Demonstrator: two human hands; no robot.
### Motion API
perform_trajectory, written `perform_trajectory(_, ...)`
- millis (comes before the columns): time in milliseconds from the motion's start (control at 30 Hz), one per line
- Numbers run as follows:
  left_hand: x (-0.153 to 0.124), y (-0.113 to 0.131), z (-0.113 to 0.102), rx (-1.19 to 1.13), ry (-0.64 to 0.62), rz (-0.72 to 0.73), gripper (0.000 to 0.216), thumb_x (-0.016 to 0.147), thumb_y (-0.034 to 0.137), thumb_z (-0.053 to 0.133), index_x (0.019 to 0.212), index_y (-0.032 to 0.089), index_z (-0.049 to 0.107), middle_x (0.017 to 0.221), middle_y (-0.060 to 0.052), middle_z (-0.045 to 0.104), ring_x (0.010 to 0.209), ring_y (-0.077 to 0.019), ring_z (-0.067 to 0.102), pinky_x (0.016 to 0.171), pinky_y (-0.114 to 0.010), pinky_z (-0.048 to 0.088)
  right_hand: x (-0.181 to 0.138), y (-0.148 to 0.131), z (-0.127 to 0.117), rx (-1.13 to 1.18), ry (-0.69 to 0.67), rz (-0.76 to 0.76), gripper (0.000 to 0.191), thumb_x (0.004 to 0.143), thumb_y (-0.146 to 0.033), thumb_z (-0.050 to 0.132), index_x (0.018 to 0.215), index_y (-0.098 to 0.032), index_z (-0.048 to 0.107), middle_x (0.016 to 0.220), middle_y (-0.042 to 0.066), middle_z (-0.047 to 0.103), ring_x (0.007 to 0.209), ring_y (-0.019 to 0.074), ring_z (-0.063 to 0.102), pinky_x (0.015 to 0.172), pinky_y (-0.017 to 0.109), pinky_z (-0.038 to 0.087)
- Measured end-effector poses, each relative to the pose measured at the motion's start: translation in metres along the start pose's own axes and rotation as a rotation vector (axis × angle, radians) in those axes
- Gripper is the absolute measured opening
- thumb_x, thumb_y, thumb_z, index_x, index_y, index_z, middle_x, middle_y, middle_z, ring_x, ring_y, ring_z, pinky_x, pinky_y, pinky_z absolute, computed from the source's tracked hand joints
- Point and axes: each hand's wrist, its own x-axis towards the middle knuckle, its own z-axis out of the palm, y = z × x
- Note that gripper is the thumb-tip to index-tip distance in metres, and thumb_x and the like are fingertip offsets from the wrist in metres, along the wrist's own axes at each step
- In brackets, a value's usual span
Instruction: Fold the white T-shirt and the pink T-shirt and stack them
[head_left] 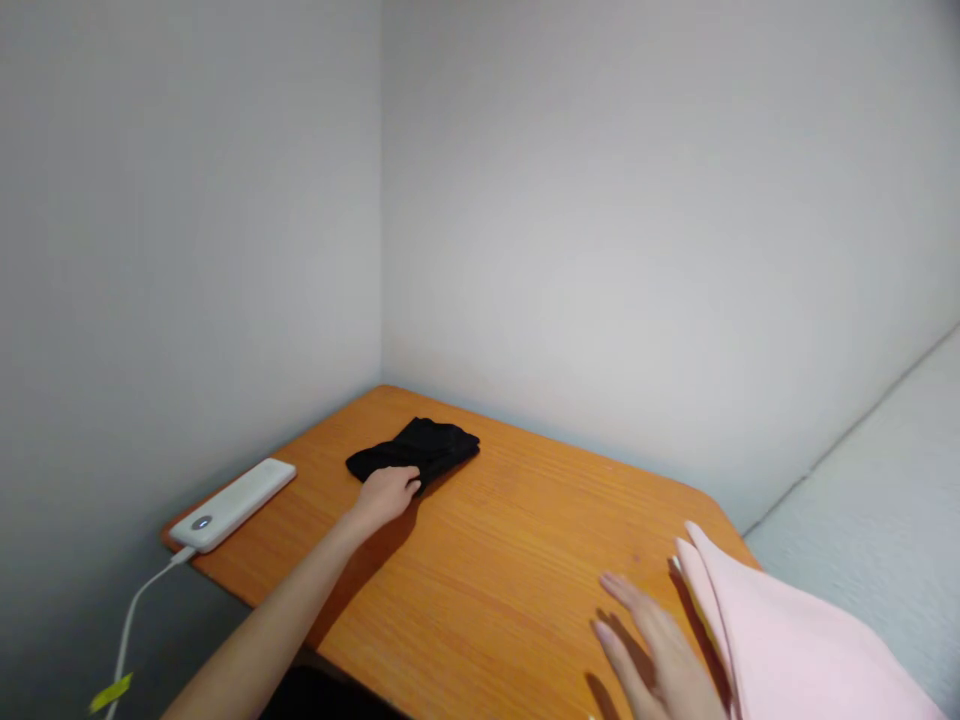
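Observation:
A folded black cloth (420, 448) lies near the far corner of the orange wooden table (510, 540). My left hand (388, 492) reaches out along the table, and its fingers curl onto the cloth's near edge. My right hand (656, 650) hovers flat just above the table at the front right, fingers spread and holding nothing. A pale pink cloth (780, 650) lies right beside that hand, draped over the table's right corner.
A white power bank (232, 503) with a white cable (139, 610) sits at the table's left edge. Plain walls close in on the left and behind. A light grey surface (885, 520) runs along the right.

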Motion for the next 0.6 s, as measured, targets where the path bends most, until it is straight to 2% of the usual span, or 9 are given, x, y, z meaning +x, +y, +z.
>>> perform_trajectory(67, -0.018, 0.009, 0.008, -0.089, -0.083, 0.125, 0.027, 0.093, 0.031, 0.047, 0.099, 0.022, 0.072, 0.105, -0.007, 0.074, 0.101, -0.0262, 0.068, 0.089, -0.035, 0.049, 0.01, -0.022, 0.027, 0.007, -0.03, 0.046, 0.044, 0.094, -0.038, 0.047, 0.133, -0.021, 0.056, 0.135, 0.013, 0.059, 0.124, 0.0283, 0.057, 0.102, 0.046, 0.051)
perform_trajectory(167, -0.033, 0.014, 0.021, -0.243, -0.183, 0.261, 0.031, 0.093, 0.031, 0.044, 0.099, 0.024, 0.073, 0.108, -0.004, 0.074, 0.103, -0.0218, 0.067, 0.091, -0.031, 0.05, 0.017, -0.045, 0.046, -0.021, -0.088, 0.089, 0.058, 0.089, -0.027, 0.055, 0.146, -0.025, 0.043, 0.15, 0.013, 0.043, 0.138, 0.0318, 0.041, 0.109, 0.054, 0.041)
perform_trajectory(233, -0.037, 0.015, 0.031, -0.413, -0.187, 0.316, 0.032, 0.093, 0.034, 0.044, 0.101, 0.024, 0.073, 0.115, -0.006, 0.072, 0.112, -0.0225, 0.064, 0.1, -0.033, 0.047, 0.018, -0.055, 0.046, -0.001, -0.161, 0.054, 0.054, 0.084, -0.02, 0.061, 0.136, -0.031, 0.054, 0.152, 0.01, 0.039, 0.141, 0.0346, 0.034, 0.109, 0.056, 0.037)
perform_trajectory(267, -0.04, 0.016, 0.036, -0.488, -0.147, 0.327, 0.032, 0.092, 0.035, 0.045, 0.102, 0.024, 0.072, 0.119, -0.007, 0.07, 0.117, -0.0238, 0.062, 0.104, -0.036, 0.044, 0.017, -0.06, 0.045, 0.031, -0.194, 0.033, 0.042, 0.084, -0.019, 0.061, 0.124, -0.03, 0.062, 0.147, 0.01, 0.044, 0.138, 0.0341, 0.038, 0.108, 0.054, 0.038)
perform_trajectory(333, -0.049, 0.023, 0.042, -0.551, 0.039, 0.307, 0.03, 0.091, 0.037, 0.049, 0.107, 0.022, 0.07, 0.125, -0.01, 0.065, 0.122, -0.0274, 0.056, 0.109, -0.044, 0.039, 0.015, -0.067, 0.044, 0.142, -0.222, 0.029, 0.017, 0.088, -0.019, 0.056, 0.098, -0.025, 0.068, 0.123, 0.01, 0.06, 0.119, 0.0288, 0.054, 0.099, 0.046, 0.045)
perform_trajectory(400, -0.066, 0.035, 0.042, -0.507, 0.287, 0.25, 0.031, 0.091, 0.037, 0.052, 0.113, 0.02, 0.064, 0.127, -0.012, 0.061, 0.123, -0.0289, 0.052, 0.11, -0.049, 0.036, 0.013, -0.07, 0.047, 0.301, -0.182, 0.114, 0.017, 0.094, -0.026, 0.049, 0.086, -0.021, 0.063, 0.095, 0.007, 0.063, 0.092, 0.0218, 0.061, 0.083, 0.036, 0.049)
perform_trajectory(467, -0.091, 0.052, 0.036, -0.508, 0.428, 0.215, 0.027, 0.093, 0.037, 0.05, 0.109, 0.019, 0.061, 0.117, -0.011, 0.061, 0.115, -0.0271, 0.054, 0.104, -0.046, 0.04, 0.011, -0.072, 0.052, 0.538, -0.13, 0.274, 0.025, 0.096, -0.038, 0.048, 0.082, -0.02, 0.057, 0.076, 0.002, 0.058, 0.071, 0.0169, 0.059, 0.064, 0.028, 0.046)
perform_trajectory(533, -0.12, 0.073, 0.028, -0.588, 0.349, 0.261, 0.023, 0.097, 0.036, 0.044, 0.095, 0.02, 0.06, 0.102, -0.008, 0.062, 0.101, -0.0227, 0.057, 0.093, -0.038, 0.045, 0.011, -0.075, 0.056, 0.828, -0.115, 0.446, 0.032, 0.096, -0.048, 0.048, 0.083, -0.02, 0.053, 0.067, -0.003, 0.052, 0.057, 0.0133, 0.056, 0.051, 0.024, 0.039)
perform_trajectory(600, -0.145, 0.094, 0.023, -0.681, 0.134, 0.363, 0.024, 0.099, 0.036, 0.041, 0.091, 0.021, 0.059, 0.097, -0.006, 0.061, 0.096, -0.0197, 0.058, 0.086, -0.033, 0.046, 0.014, -0.081, 0.056, 1.08, -0.137, 0.545, 0.033, 0.095, -0.052, 0.051, 0.087, -0.019, 0.053, 0.065, -0.004, 0.052, 0.05, 0.0112, 0.055, 0.046, 0.022, 0.034)
